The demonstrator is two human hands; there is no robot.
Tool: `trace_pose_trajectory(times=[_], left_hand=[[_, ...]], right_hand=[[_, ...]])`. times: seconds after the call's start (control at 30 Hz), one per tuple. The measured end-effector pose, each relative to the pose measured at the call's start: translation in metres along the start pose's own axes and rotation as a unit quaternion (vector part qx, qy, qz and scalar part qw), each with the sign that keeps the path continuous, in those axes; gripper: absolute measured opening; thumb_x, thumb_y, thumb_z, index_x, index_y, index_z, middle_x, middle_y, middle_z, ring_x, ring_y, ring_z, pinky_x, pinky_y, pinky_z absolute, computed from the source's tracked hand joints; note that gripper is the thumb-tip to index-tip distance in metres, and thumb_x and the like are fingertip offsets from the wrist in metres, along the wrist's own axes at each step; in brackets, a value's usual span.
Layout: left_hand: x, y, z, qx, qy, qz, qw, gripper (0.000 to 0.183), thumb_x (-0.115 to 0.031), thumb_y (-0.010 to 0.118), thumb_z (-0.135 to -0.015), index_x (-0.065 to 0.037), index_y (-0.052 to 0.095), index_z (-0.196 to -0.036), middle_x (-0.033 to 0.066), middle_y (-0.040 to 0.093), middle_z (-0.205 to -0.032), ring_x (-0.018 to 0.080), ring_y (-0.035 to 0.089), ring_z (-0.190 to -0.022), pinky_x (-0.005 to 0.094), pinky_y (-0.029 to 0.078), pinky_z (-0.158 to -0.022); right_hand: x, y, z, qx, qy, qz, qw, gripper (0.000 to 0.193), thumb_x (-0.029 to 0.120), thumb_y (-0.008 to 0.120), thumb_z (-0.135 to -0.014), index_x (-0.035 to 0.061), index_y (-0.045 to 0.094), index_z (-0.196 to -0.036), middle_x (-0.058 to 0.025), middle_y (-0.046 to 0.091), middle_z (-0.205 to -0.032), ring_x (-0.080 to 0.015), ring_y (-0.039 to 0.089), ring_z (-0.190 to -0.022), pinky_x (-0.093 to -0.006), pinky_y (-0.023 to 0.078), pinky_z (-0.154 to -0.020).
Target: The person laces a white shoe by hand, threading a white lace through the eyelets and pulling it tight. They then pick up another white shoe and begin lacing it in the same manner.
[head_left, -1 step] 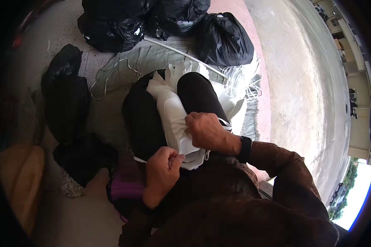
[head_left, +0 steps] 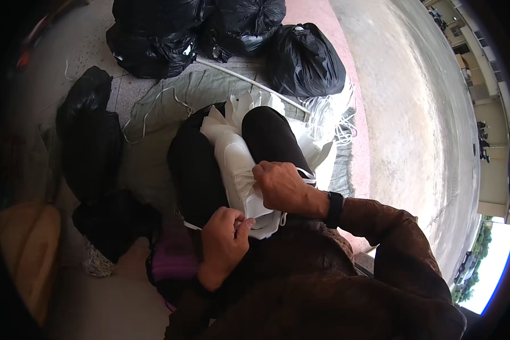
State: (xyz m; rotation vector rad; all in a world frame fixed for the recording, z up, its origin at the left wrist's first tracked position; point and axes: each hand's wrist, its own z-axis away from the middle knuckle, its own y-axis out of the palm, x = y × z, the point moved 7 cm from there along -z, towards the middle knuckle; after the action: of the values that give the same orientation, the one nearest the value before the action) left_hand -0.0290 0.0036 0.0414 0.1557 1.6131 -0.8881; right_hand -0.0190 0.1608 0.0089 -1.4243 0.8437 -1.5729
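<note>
A bundle of soft white sheets [head_left: 231,153] with jagged far edges lies lengthwise between my two black-clad legs. My right hand [head_left: 280,184] is closed over its right side, and the white material creases at the fingers. At the bundle's near left corner, my left hand [head_left: 225,235] is closed with the thumb against the bent forefinger. A small pale bit shows in that pinch, too little of it to name. White cord [head_left: 306,174] crosses my right leg. On the right wrist sits a black band [head_left: 335,209].
Several stuffed black plastic bags [head_left: 306,59] stand at the far side; others [head_left: 90,150] lie on the left. A white pole [head_left: 249,82] and loose white cords [head_left: 328,116] rest on a grey-green sheet [head_left: 153,122]. A wooden piece [head_left: 28,243] is at lower left, purple fabric [head_left: 173,255] beside my left arm.
The bundle and both hands sit slightly lower in the picture, along with the nearby bags, as the view shifts a little. Both hands keep nearly the same hold.
</note>
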Motion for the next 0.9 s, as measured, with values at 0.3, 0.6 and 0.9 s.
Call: trace_pose_trajectory(times=[0.3, 0.6, 0.9], left_hand=[[-0.044, -0.023, 0.021, -0.061, 0.275, -0.082, 0.956, 0.032, -0.007, 0.079, -0.071, -0.006, 0.047, -0.062, 0.0082, 0.037, -0.059, 0.0264, 0.04, -0.048, 0.0379, 0.029, -0.043], [0.055, -0.167, 0.012, -0.094, -0.065, 0.492, 0.863, 0.032, -0.021, 0.067, -0.094, -0.006, 0.05, -0.072, -0.0016, 0.042, -0.069, 0.0089, 0.033, -0.065, 0.0236, 0.027, -0.058], [0.121, -0.245, 0.028, -0.177, -0.096, 0.765, 0.612, 0.027, -0.02, 0.045, -0.107, -0.003, 0.046, -0.087, 0.0007, 0.035, -0.073, 0.012, 0.035, -0.065, 0.0259, 0.033, -0.06]], right_hand=[[-0.022, -0.01, -0.006, 0.109, -0.004, 0.076, 0.991, 0.013, 0.009, 0.07, -0.077, 0.0002, 0.063, -0.084, -0.0201, 0.067, -0.081, -0.0388, 0.068, -0.078, -0.0456, 0.053, -0.067], [-0.004, -0.038, 0.044, -0.092, 0.038, -0.111, 0.989, 0.016, -0.001, 0.061, -0.087, 0.002, 0.046, -0.09, -0.0141, 0.055, -0.068, -0.0379, 0.058, -0.062, -0.0464, 0.044, -0.054], [-0.003, -0.022, 0.038, -0.069, -0.001, -0.109, 0.992, 0.024, 0.0, 0.069, -0.069, 0.0049, 0.054, -0.088, -0.0098, 0.059, -0.076, -0.0332, 0.064, -0.074, -0.0417, 0.051, -0.061]])
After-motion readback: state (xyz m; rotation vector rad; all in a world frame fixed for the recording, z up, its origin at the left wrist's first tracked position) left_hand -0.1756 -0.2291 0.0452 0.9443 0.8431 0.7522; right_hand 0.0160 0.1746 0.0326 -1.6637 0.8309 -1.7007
